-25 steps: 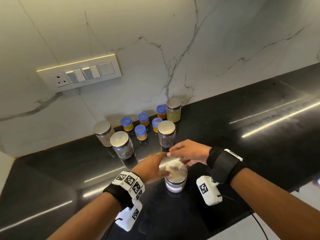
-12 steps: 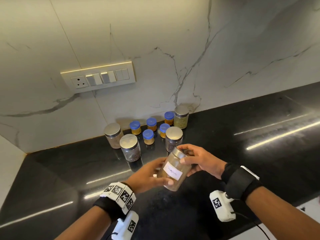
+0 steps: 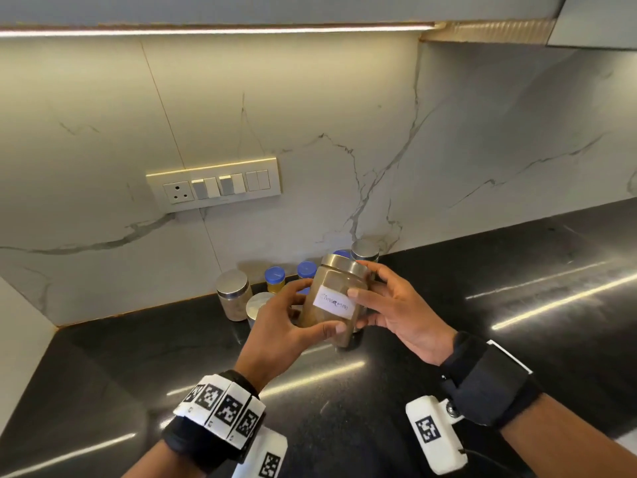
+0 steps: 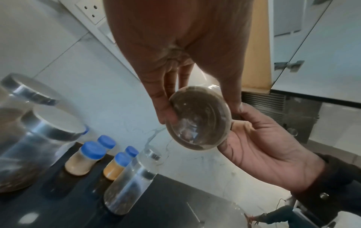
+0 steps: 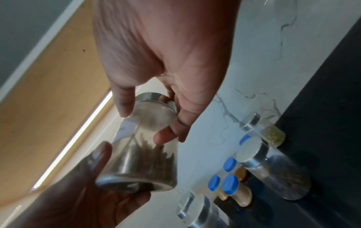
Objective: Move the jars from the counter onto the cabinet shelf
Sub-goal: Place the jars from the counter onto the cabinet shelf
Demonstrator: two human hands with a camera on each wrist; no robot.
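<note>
A glass jar (image 3: 332,301) with a steel lid and a white handwritten label holds brown sticks. It is tilted in the air above the black counter (image 3: 517,305). My left hand (image 3: 293,322) grips its lower body, thumb across the front; my right hand (image 3: 375,298) holds the upper part near the lid. From below, the jar's base (image 4: 199,118) sits between both hands. The lid (image 5: 154,112) faces the right wrist camera. More steel-lidded jars (image 3: 233,294) and small blue-capped jars (image 3: 274,279) stand by the wall.
A marble backsplash carries a switch panel (image 3: 213,184). An overhead cabinet (image 3: 310,8) with a light strip under it runs across the top. The counter reaches the wall corner at the left.
The jar has left the counter and risen, tilting so its label faces me. Both hands went up with it, and my view has lifted to take in the cabinet underside.
</note>
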